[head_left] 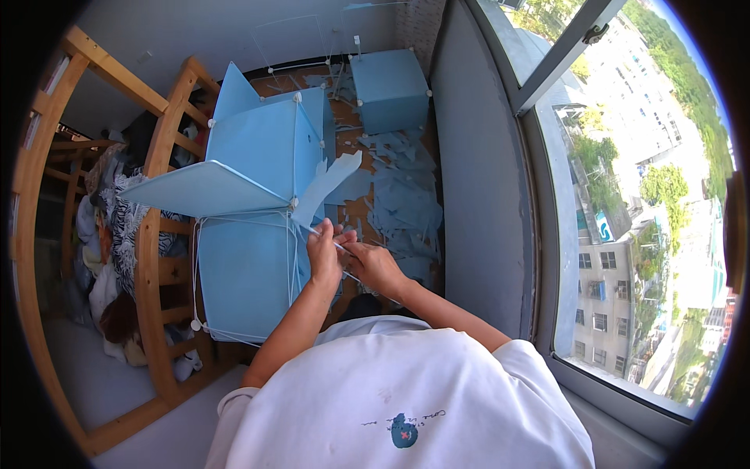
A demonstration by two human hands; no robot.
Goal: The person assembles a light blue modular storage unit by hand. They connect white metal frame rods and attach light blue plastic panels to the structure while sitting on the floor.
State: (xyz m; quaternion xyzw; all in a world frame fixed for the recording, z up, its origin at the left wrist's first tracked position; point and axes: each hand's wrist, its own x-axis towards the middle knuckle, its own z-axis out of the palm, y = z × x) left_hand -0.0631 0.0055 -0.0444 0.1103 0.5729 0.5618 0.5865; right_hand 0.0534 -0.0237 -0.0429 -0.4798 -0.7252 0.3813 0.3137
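Both of my hands are close together in front of me, at the right side of a pale blue panel cabinet (242,266). A thin white rod (341,248) runs slantwise between them. My left hand (324,252) is closed around its upper part, fingers pointing up. My right hand (376,268) pinches it lower down. A torn strip of pale blue plastic sheet (328,187) sticks up from the rod's far end, just beyond my left hand. The strip's lower edge is partly hidden by my fingers.
An opened blue panel (215,187) juts left from the cabinet, near white corner connectors. Torn blue sheet pieces (402,195) litter the wooden floor. A blue cube unit (391,90) stands at the far wall. A wooden bunk frame (152,234) is left, a window (625,234) right.
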